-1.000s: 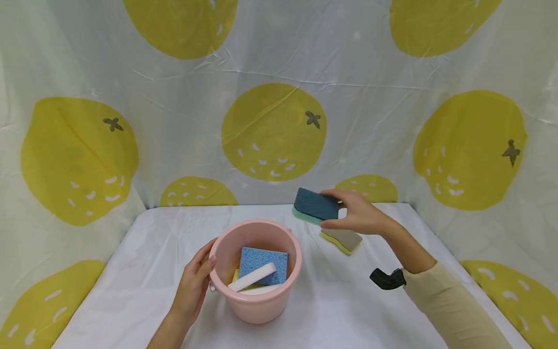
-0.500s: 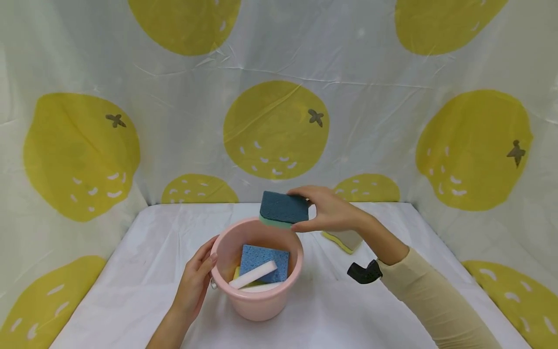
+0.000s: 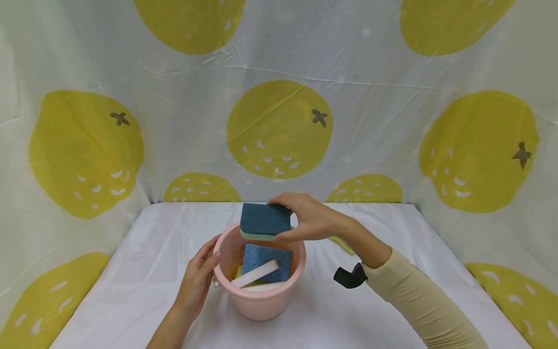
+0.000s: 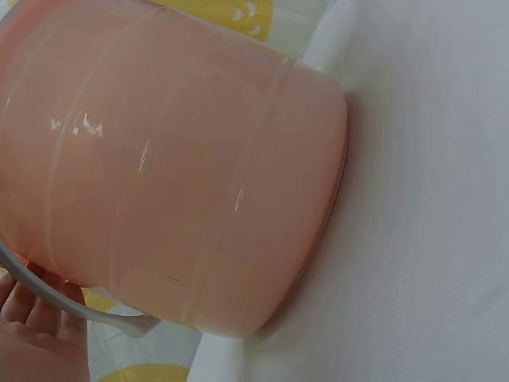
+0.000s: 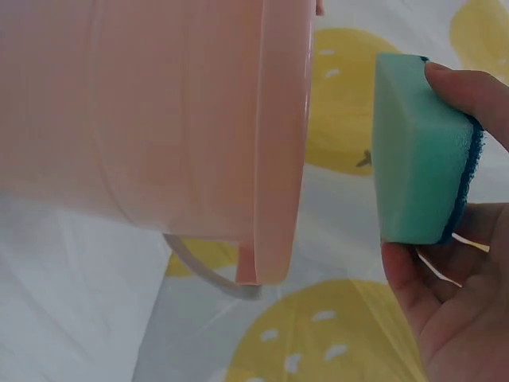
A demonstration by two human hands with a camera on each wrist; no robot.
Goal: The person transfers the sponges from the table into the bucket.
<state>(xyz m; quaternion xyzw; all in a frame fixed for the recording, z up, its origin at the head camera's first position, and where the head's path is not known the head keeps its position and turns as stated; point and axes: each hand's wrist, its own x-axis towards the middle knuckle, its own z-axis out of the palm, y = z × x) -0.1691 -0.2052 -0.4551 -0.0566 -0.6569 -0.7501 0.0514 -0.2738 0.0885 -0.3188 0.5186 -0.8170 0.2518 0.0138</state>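
Note:
A pink bucket (image 3: 261, 310) stands upright on the white cloth, its grey handle (image 4: 71, 306) hanging down at the side in the left wrist view. My left hand (image 3: 196, 278) holds the bucket's left side, thumb at the rim. Above the bucket's far rim, my right hand (image 3: 307, 218) pinches a scouring sponge (image 3: 265, 219) between thumb and fingers. Its dark scrub side faces up; the right wrist view shows its green foam (image 5: 421, 151) apart from the bucket. Inside lie a blue sponge (image 3: 268, 257), a white bar-shaped block (image 3: 255, 274) and partly hidden yellow and white pieces.
Behind the right forearm, a yellow-edged sponge (image 3: 343, 245) lies on the white cloth (image 3: 348, 315), mostly hidden. Lemon-print curtains (image 3: 187, 131) enclose the back and both sides. A black device (image 3: 350, 276) is at the right wrist.
My right hand has carried the scouring sponge leftward from beyond the bucket's right side to over its far rim, then slightly lower. My left hand keeps its hold on the bucket.

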